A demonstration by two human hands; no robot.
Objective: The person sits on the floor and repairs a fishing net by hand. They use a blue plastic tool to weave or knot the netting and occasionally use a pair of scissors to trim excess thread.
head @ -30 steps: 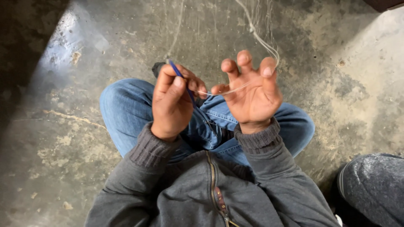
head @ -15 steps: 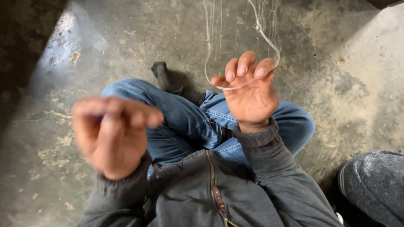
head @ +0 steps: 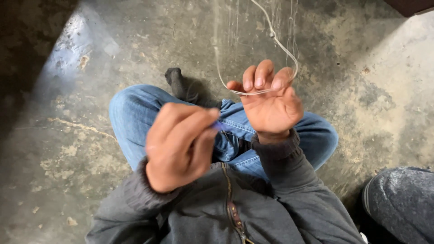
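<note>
Two hands work above the crossed legs of a seated person. Right hand (head: 271, 106): palm up, fingers spread and slightly curled, with a loop of pale thin cord (head: 266, 90) stretched across the fingertips (head: 258, 81); the cord runs from the little-finger side up and away past the top of the frame, and a second strand hangs down from above to the thumb side. Left hand (head: 181, 144): closed, nearer the body than the right hand, pinching a small blue tool (head: 217, 125) whose tip just shows at the fingertips; motion blur hides its shape.

Judgement on the work in hand: the loop serves best if the right hand's fingers stay spread so that the cord remains taut and open, and if the blue tool enters the loop from the thumb side, where the gap looks widest. A slack finger would likely let the cord slip off.

Surroundings, relative to the right hand: blue jeans (head: 135, 113) lie below and to both sides; a dark-socked foot (head: 178, 83) rests to the left on the concrete floor (head: 81, 149); a grey zipped jacket (head: 217, 212) lies toward the viewer. Open floor extends left and ahead. A dark grey bundle (head: 402, 203) sits at the lower right edge, well apart.
</note>
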